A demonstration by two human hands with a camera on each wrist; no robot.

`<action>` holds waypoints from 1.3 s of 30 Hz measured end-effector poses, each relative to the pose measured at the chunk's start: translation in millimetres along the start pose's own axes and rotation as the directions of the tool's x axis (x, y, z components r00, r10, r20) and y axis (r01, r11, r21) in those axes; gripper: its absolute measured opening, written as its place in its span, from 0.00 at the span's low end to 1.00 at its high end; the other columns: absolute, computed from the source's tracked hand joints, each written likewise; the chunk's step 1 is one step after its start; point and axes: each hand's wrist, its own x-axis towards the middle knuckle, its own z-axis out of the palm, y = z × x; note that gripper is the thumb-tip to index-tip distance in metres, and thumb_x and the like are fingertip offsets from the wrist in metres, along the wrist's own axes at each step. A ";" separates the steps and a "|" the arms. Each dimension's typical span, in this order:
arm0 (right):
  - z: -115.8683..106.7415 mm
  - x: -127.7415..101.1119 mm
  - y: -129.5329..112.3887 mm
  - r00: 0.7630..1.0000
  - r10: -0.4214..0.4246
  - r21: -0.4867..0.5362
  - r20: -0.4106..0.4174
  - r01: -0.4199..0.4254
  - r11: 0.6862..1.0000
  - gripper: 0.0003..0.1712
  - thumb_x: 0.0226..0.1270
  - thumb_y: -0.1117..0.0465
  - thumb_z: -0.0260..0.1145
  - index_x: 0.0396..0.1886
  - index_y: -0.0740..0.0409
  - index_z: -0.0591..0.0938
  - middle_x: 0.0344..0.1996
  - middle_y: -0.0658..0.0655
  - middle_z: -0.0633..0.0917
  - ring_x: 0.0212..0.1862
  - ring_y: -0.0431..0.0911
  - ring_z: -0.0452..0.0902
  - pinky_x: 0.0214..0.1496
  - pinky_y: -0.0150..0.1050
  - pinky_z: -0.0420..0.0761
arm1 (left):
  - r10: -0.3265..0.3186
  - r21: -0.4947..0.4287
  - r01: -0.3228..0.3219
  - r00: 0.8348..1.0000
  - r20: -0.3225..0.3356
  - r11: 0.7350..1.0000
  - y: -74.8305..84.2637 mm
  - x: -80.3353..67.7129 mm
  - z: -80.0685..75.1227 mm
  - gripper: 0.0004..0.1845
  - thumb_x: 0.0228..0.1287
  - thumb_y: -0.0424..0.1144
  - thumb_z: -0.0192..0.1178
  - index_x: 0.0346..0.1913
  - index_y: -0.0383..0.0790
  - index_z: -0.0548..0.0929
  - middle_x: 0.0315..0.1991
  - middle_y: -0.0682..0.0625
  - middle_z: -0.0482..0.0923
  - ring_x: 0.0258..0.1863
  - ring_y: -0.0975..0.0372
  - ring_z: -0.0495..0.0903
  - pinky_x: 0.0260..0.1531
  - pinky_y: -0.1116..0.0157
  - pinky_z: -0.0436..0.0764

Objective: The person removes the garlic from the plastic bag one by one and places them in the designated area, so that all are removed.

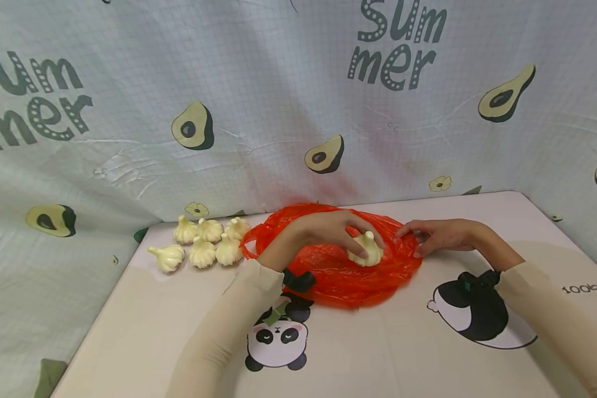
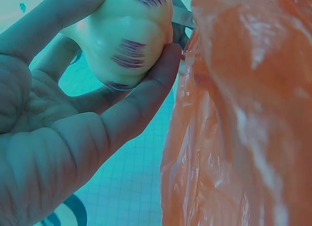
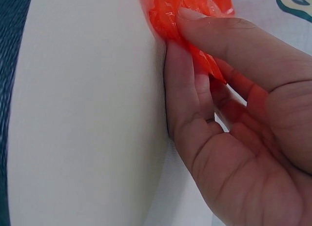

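Note:
My left hand (image 1: 328, 229) holds a pale garlic bulb (image 1: 370, 251) over a crumpled red plastic bag (image 1: 350, 290) in the middle of the table. In the left wrist view the thumb and fingers grip the bulb (image 2: 129, 40), which has purple streaks on its skin, with the bag (image 2: 239, 113) close beside it. At the bag's right end, my right hand (image 1: 448, 235) pinches the plastic between thumb and fingers. The right wrist view shows a fold of the red bag (image 3: 168, 16) between thumb and fingers, the hand low against the tabletop.
Several more garlic bulbs (image 1: 201, 252) stand grouped at the back left of the table (image 1: 129, 331), left of the bag's handle loop. Behind the table hangs a pale curtain (image 1: 258, 99) printed with avocados and lettering. Panda drawings (image 1: 278, 342) decorate the table cover.

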 end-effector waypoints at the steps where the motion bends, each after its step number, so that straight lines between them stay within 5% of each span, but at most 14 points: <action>1: 0.2 -0.1 0.1 1.000 0.009 0.000 -0.007 -0.009 1.000 0.32 0.66 0.62 0.71 0.69 0.54 0.72 0.69 0.63 0.63 0.68 0.57 0.60 0.63 0.43 0.77 | 0.000 0.000 0.000 1.000 -0.008 1.000 -0.6 -2.7 -0.5 0.15 0.62 0.38 0.73 0.52 0.51 0.89 0.50 0.55 0.84 0.52 0.60 0.77 0.48 0.64 0.83; 16: 2.8 -2.2 -1.3 1.000 0.005 -0.017 -0.028 -0.005 1.000 0.32 0.65 0.61 0.73 0.68 0.54 0.74 0.68 0.63 0.64 0.69 0.59 0.58 0.63 0.46 0.77 | 0.070 -0.001 -0.070 0.991 -0.111 0.998 -19.5 -51.7 -5.5 0.15 0.67 0.40 0.69 0.56 0.49 0.88 0.48 0.52 0.85 0.49 0.55 0.80 0.49 0.56 0.84; 21: 1.8 -2.9 -0.2 1.000 0.005 -0.025 -0.027 -0.006 1.000 0.32 0.65 0.61 0.72 0.68 0.53 0.73 0.68 0.63 0.64 0.69 0.58 0.59 0.64 0.46 0.76 | 0.041 -0.026 -0.046 0.987 -0.154 0.999 -24.7 -70.1 -3.9 0.15 0.67 0.42 0.68 0.55 0.52 0.88 0.47 0.50 0.85 0.48 0.53 0.80 0.52 0.47 0.82; 29: 3.0 -2.8 -1.8 1.000 -0.013 -0.003 -0.017 0.013 1.000 0.31 0.65 0.62 0.72 0.68 0.54 0.74 0.68 0.62 0.64 0.68 0.57 0.59 0.62 0.43 0.76 | 0.014 -0.025 -0.020 0.974 -0.224 0.999 -31.5 -98.4 -2.4 0.14 0.67 0.40 0.68 0.54 0.52 0.88 0.46 0.51 0.86 0.51 0.53 0.79 0.48 0.59 0.81; 39: 3.5 -1.9 -4.2 1.000 -0.011 -0.002 -0.017 0.011 1.000 0.31 0.65 0.62 0.72 0.68 0.55 0.74 0.66 0.62 0.65 0.67 0.56 0.61 0.61 0.42 0.77 | -0.027 -0.050 0.012 0.952 -0.306 0.999 -39.0 -128.2 1.7 0.15 0.66 0.41 0.69 0.55 0.51 0.87 0.44 0.50 0.86 0.53 0.53 0.78 0.50 0.56 0.81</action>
